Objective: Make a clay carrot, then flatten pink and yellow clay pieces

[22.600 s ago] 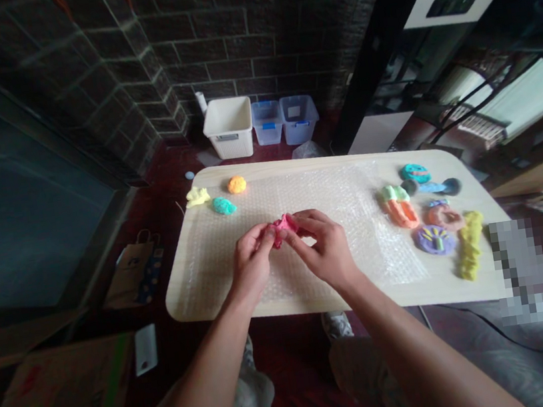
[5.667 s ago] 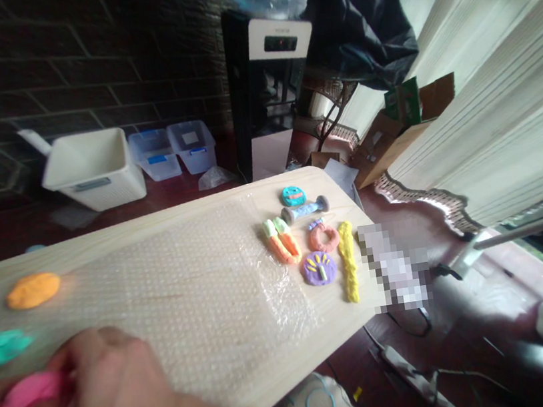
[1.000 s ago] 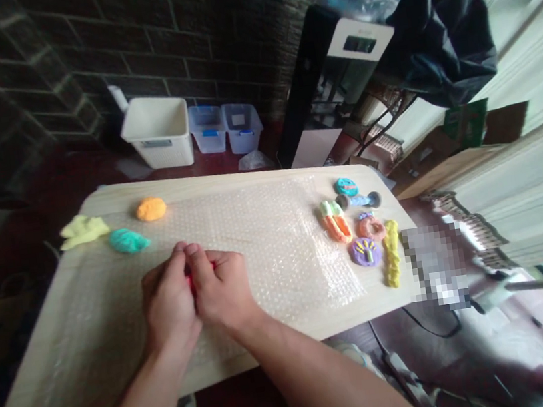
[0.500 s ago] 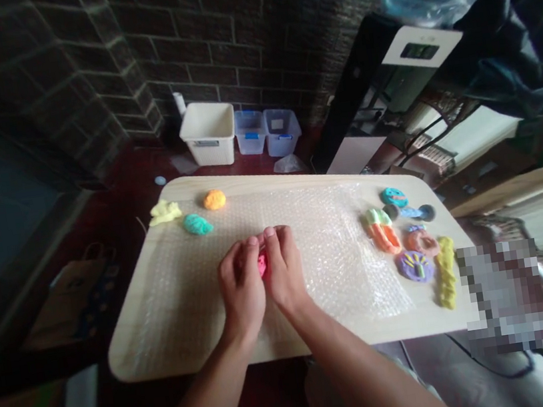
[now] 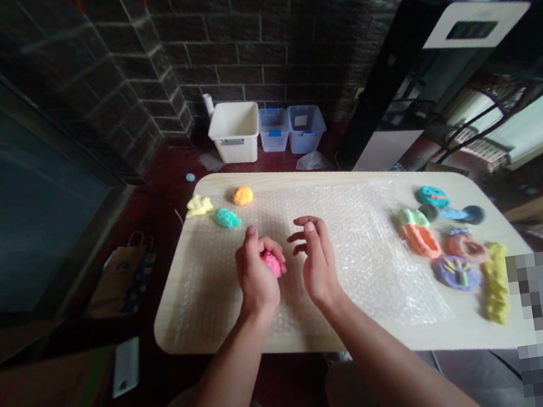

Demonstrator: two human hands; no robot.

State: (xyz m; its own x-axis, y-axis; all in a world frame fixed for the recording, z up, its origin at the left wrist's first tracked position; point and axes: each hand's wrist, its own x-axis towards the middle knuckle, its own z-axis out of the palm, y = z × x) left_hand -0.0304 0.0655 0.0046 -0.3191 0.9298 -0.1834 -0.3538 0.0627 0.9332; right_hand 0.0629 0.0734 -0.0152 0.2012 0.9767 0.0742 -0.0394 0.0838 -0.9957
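A lump of pink modelling clay [image 5: 272, 265] rests in my left hand [image 5: 256, 269], its fingers curled around the far side. My right hand [image 5: 317, 257] is held a short way to the right, palm facing the clay, with fingers apart and nothing in them. Both hands are over a sheet of bubble wrap [image 5: 358, 245] on the pale wooden table [image 5: 190, 346]. Beyond my left hand lie a green clay lump [image 5: 228, 218], an orange clay lump [image 5: 243, 195] and a pale yellow clay piece [image 5: 198, 205].
Shaped clay pieces cover the table's right end: a teal disc [image 5: 433, 196], an orange and green piece [image 5: 420, 236], a purple disc [image 5: 458, 273] and a yellow strip [image 5: 495, 283] among them. A white bin [image 5: 235, 134] and two clear bluish boxes [image 5: 274, 129] stand on the floor behind.
My hands were pressed together around the pink clay and have come apart. The clay stays in my left hand; the right has moved away from it. The view has shifted left.
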